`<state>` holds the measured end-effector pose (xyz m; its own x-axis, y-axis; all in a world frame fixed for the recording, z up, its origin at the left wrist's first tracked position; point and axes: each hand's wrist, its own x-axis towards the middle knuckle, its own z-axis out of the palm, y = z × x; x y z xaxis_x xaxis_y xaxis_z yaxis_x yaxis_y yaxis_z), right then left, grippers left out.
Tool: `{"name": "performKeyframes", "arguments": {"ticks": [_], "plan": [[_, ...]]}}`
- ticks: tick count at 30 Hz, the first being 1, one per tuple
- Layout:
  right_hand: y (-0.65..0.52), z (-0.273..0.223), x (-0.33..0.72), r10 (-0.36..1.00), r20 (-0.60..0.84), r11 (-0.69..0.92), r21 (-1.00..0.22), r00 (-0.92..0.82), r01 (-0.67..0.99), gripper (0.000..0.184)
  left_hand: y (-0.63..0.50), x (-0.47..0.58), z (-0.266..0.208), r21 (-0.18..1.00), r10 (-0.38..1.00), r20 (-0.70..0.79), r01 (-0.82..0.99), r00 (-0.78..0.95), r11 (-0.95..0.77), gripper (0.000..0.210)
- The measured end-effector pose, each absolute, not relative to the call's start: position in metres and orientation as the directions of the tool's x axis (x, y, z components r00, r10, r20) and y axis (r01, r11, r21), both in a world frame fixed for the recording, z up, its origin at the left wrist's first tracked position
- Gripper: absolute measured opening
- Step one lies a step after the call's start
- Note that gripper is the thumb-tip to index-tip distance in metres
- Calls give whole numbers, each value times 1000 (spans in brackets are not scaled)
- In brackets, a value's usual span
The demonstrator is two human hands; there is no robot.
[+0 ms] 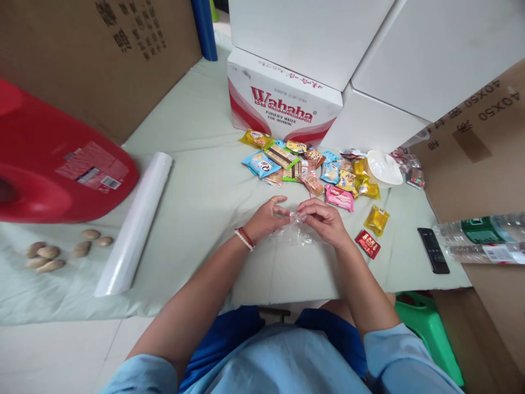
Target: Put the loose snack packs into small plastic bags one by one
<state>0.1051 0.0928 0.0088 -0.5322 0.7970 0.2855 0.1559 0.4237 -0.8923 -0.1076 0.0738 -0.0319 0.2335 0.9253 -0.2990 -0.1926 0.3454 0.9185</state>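
Seated at a low surface under a pale green cloth point(205, 197), both arms reaching forward. Left hand point(266, 219), beaded bracelet at the wrist, pinching the top edge of a clear plastic bag point(296, 232) between thumb and fingers. Right hand point(324, 219) pinching the same edge just beside it, fingertips of the 2 hands nearly touching. Bag crumpled, lying on the cloth and hanging slightly from the pinch; contents, if any, too hard to tell.

Landmark: the Wahaha box point(283, 104), white and red, standing at the far side of the cloth. Straight in front of the Wahaha box, and beyond the bag, a pile of wrapped snacks point(303, 167) in blue, yellow, green and pink packets. To the right of the Wahaha box and touching the snack pile, a white bowl point(383, 168). Further forward and right, a yellow packet point(376, 220) and a red packet point(367, 243) lying apart from the pile, then a black remote point(433, 250), then 2 plastic bottles point(484, 241) on their sides. Well to the left of the Wahaha box, a white roll point(135, 224) lying diagonally, a large red container point(53, 164), and a few brownish nuts or stones point(61, 249) near its base. Behind the Wahaha box, plain white cartons point(311, 33).
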Motion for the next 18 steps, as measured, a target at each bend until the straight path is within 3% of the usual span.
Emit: {"name": "performKeyframes", "arguments": {"ticks": [2,5,12,15,18], "plan": [[89,11,110,773,326,498,-843,-545,202,17,75,-108,-33,931,923,-287,-151,255,331,58],[80,12,121,781,374,562,-771,-501,301,17,78,-110,-33,946,961,-257,-175,106,272,42],[25,-5,152,846,436,532,-669,-306,518,15,60,-118,-16,940,884,-257,-313,-391,135,33],[-6,-17,161,861,446,501,-657,-245,564,19,37,-124,-9,932,829,-295,-335,-474,140,33],[-31,-26,171,887,386,460,-682,-254,569,22,8,-128,-7,904,819,-363,-382,-445,194,38]]}}
